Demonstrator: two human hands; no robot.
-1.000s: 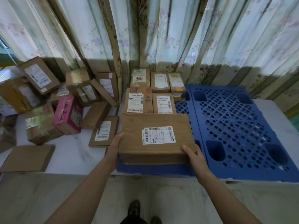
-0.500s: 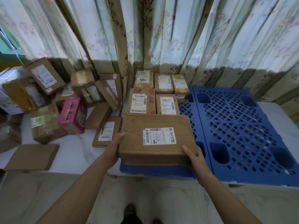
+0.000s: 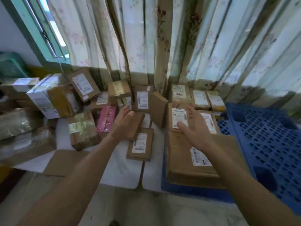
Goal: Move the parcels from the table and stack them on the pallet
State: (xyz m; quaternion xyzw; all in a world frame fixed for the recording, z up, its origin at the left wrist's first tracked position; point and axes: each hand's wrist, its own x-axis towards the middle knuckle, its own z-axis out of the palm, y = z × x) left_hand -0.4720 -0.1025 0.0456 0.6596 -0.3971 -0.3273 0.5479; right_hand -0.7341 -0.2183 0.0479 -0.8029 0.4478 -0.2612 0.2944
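Reaching over the table, both hands, left and right, are open and empty; parcels lie beneath, so grip one by opposite edges before carrying it to the pallet.

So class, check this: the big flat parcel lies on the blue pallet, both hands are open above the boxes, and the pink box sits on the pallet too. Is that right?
Not quite. The head view shows the pink box on the table, among the unmoved parcels, not on the blue pallet. The rest holds: the big flat parcel lies on the pallet, and the left hand and right hand are open.
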